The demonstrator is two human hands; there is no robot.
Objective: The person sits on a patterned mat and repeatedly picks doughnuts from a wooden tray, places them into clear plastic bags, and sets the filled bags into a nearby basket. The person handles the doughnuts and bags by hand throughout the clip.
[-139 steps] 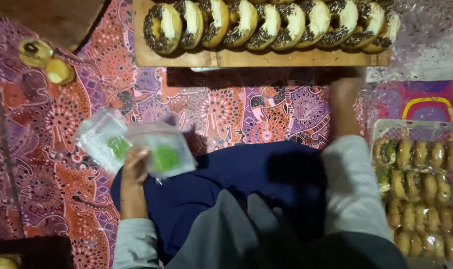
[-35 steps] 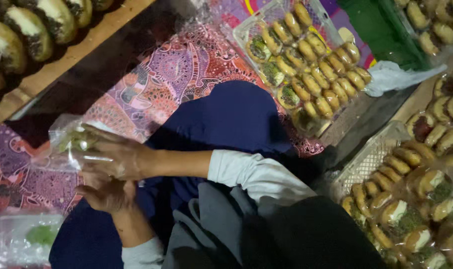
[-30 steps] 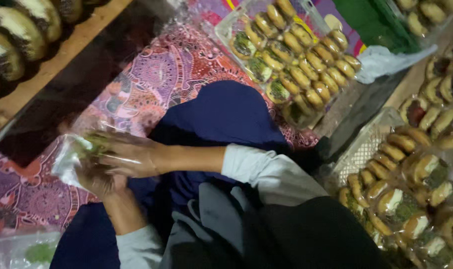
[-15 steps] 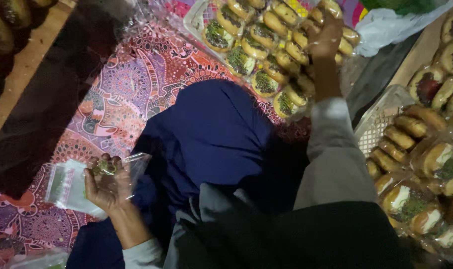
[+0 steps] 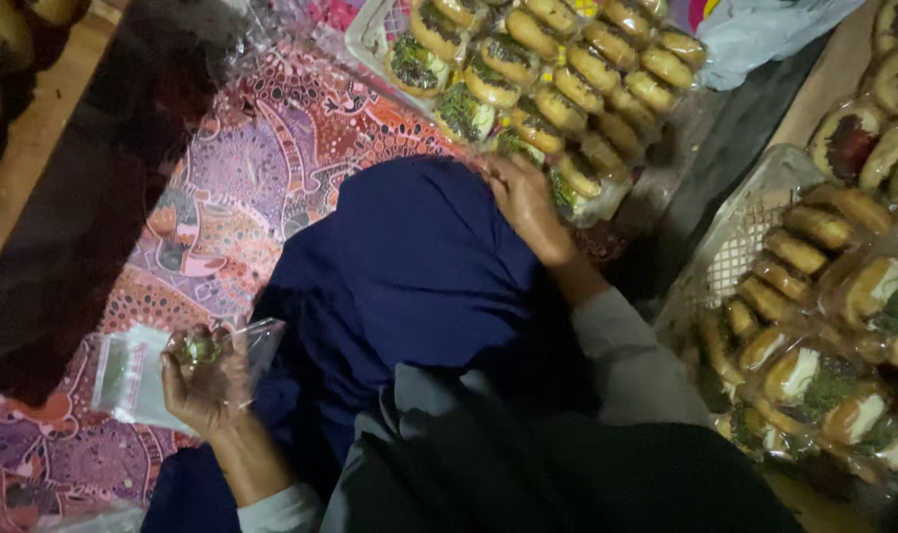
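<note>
Plastic bag (image 5: 138, 380), clear and limp, sits low on the left, pinched in the left hand (image 5: 207, 380) over the patterned mat (image 5: 261, 188). Right hand (image 5: 523, 197) curls onto 1 doughnut (image 5: 567, 190) at the tray's (image 5: 370, 35) near edge. Soft topping could smear if squeezed.

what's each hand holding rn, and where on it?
Left hand pinches a clear plastic bag at its open top edge. Right hand rests on a topped pastry at the tray's near edge; grasp unclear.
</note>
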